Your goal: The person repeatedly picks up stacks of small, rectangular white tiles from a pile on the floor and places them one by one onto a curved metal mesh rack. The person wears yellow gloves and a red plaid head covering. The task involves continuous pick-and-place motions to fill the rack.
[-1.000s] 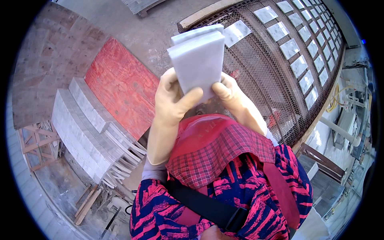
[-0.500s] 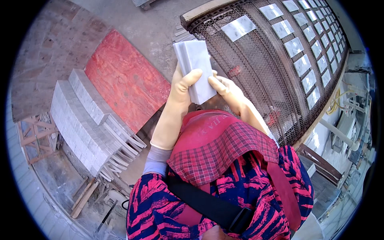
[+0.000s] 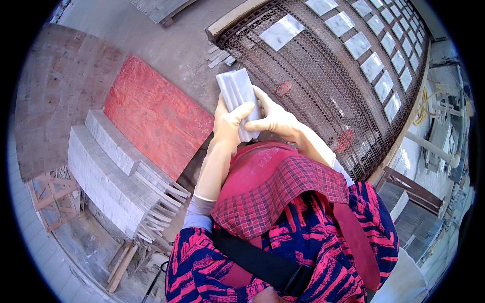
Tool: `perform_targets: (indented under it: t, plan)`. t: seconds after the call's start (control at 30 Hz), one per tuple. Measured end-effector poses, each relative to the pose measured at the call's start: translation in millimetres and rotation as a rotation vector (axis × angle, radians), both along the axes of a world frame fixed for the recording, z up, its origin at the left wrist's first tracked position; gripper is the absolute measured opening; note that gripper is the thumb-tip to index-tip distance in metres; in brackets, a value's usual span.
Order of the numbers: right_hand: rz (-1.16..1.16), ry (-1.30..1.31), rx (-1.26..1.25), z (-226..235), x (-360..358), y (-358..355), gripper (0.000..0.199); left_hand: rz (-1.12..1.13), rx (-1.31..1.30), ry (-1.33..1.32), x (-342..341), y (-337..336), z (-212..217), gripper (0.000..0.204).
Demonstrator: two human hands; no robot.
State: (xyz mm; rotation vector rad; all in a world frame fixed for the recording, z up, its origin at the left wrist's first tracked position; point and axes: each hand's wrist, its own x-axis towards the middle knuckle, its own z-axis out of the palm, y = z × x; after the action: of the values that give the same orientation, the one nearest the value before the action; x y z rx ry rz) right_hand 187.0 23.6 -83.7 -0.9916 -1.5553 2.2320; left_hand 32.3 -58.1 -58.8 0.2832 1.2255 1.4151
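A small stack of white-grey marble tiles (image 3: 244,91) is held up in front of my chest, its layered long edges showing on the left. My left hand (image 3: 227,119), in a cream rubber glove, wraps the stack's left side with the thumb across its front. On the right side my right hand (image 3: 273,115), gloved the same way, grips the stack with its thumb over the lower part. Some fingers of both hands are hidden behind the tiles.
At the right runs a mesh conveyor belt (image 3: 308,86) carrying rows of glossy marble tiles (image 3: 357,45). Long stacks of pale tiles (image 3: 103,171) stand at the left beside a red board (image 3: 156,111). Loose strips (image 3: 218,56) lie near the conveyor's corner.
The stack has turned, so more of its layered edge shows. My right hand has shifted upward along its right side. The view has swung slightly, moving the conveyor leftward in the picture.
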Motion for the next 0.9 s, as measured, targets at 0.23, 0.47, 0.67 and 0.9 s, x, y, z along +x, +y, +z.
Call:
perform_targets:
  t: [0.23,0.47,0.67,0.9]
  plan:
    - [-0.071,-0.091,-0.198,1.9,43.9,34.1,0.064,-0.284,0.023,-0.390,-18.9,-15.9,-0.1,0.075]
    - [-0.694,-0.116,-0.075,-22.1,73.6,108.7,0.038,-0.051,0.233,-0.357,-51.1,-20.5,-17.1,0.078]
    - [-0.903,-0.031,-0.166,-80.5,89.3,179.2,0.034,-0.082,0.284,-0.338,-30.1,-15.7,-17.4,0.092]
    - [-0.463,-0.673,0.343,-14.2,94.2,126.9,0.048,-0.091,0.330,-0.322,-20.1,-7.8,-20.4,0.089]
